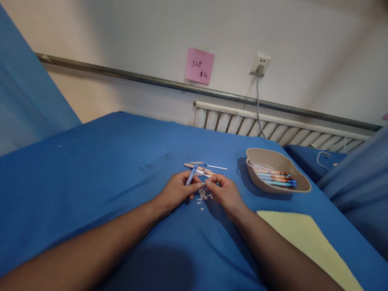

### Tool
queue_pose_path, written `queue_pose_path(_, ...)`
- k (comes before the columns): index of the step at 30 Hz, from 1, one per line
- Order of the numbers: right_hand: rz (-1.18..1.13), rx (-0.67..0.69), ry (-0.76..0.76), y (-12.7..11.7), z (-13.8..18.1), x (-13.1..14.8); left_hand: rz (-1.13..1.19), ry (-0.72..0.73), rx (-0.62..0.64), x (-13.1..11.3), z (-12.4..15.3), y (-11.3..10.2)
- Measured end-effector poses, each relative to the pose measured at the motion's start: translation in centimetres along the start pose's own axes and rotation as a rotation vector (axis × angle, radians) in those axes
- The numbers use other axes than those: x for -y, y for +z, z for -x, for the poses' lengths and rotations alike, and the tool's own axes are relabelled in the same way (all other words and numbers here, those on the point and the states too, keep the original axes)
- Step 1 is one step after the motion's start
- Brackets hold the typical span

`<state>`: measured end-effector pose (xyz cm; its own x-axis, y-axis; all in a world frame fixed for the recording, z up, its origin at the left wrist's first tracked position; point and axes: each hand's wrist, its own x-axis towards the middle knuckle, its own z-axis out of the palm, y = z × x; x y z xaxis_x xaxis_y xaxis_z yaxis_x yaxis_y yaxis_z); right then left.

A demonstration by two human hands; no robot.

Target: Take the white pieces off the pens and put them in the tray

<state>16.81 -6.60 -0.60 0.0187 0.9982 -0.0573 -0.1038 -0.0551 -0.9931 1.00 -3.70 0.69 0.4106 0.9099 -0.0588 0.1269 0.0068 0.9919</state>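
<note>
My left hand (175,190) is closed around a blue pen barrel (191,175), which stands up at a slant between thumb and fingers. Its thumb tip meets the fingertips of my right hand (226,195), pinched together; whatever they hold is too small to make out. Below the fingers, several small white plastic pieces (202,195) lie in a loose heap on the blue sheet (136,226). Just beyond both hands are a few light-coloured pen parts (194,166) and a thin white refill (216,167), partly hidden by the fingers.
On the right stands a beige basket (298,184) with several orange and blue pens (273,176) in it. A yellow cloth or sheet (298,232) lies near my right forearm. Behind the bed are a radiator (230,121), a metal rail (145,81) and a plugged-in cable (258,105).
</note>
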Motion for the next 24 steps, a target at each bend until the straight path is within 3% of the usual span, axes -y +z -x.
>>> queue_pose_path(6,0.230,-0.120,-0.190,0.2,-0.1,-0.3,-0.025,0.009,0.032,-0.3,0.3,0.3)
queue_pose_path(12,0.258,-0.261,-0.342,-0.9,0.2,1.1,-0.230,0.107,0.224,-0.2,0.7,0.0)
queue_pose_path(24,0.323,-0.210,-0.435,-1.6,-0.1,1.1,-0.539,0.222,0.259,-1.4,0.9,-0.1)
